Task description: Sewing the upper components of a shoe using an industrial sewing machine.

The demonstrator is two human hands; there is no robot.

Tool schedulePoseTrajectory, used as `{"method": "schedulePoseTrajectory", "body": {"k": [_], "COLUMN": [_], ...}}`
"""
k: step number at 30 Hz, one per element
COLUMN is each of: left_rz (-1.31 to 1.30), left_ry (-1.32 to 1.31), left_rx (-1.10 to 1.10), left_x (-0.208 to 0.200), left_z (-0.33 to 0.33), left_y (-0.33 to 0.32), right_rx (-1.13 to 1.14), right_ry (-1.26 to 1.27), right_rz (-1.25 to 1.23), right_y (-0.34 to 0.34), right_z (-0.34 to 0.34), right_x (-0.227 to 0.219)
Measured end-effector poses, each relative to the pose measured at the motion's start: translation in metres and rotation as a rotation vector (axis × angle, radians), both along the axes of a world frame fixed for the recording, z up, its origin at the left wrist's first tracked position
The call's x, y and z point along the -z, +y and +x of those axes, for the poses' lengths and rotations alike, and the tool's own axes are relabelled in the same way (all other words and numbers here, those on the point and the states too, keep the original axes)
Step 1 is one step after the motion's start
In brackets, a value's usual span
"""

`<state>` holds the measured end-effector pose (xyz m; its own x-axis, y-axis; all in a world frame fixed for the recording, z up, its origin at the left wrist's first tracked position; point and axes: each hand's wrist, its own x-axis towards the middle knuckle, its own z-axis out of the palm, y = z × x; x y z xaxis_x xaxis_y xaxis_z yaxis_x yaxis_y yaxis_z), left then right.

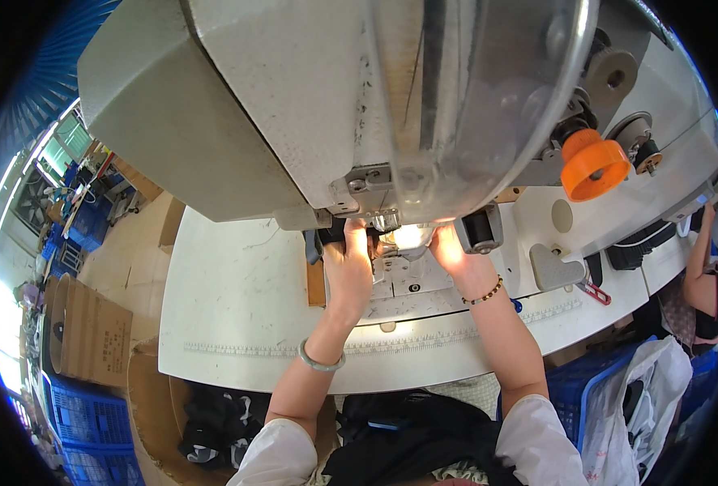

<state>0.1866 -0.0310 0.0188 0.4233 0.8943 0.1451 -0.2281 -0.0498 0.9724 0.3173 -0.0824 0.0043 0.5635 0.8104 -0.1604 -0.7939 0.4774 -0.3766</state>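
Note:
Both my hands reach under the head of a large pale grey sewing machine (pixel 294 105), where a lamp lights the work area. My left hand (pixel 348 274) is left of the needle area, thumb up and fingers bent against a dark piece (pixel 335 232), probably cloth; the machine head covers part of it. On the other side, my right hand (pixel 456 257) lies beside a black machine part (pixel 482 230). Its fingertips disappear under the head, so what they touch is hidden. Between the hands is the metal plate (pixel 399 275).
The white table (pixel 237 283) has a ruler scale (pixel 408 346) along its front. A grey-headed tool (pixel 555 269) and a red cutter (pixel 594 293) lie at right. An orange knob (pixel 594 165) juts out above. Blue crates (pixel 91 413) and cartons (pixel 91 328) stand left; another person's arm (pixel 699 263) shows far right.

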Motion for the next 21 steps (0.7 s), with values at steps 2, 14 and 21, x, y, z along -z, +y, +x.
{"method": "schedulePoseTrajectory", "body": {"k": [2, 14, 21], "left_rz": [-0.046, -0.099, -0.082], "left_ry": [-0.014, -0.110, -0.090], "left_rx": [-0.068, -0.030, -0.070], "left_x": [0.001, 0.005, 0.004], "left_z": [0.002, 0.004, 0.003], "left_y": [-0.004, 0.002, 0.000], "right_rx": [-0.010, -0.065, -0.076], "right_ry": [-0.001, -0.097, -0.067], "right_rz": [-0.001, -0.044, -0.016], "right_y": [0.002, 0.005, 0.000], "right_z": [0.003, 0.006, 0.000], "right_x": [0.007, 0.013, 0.000]}}
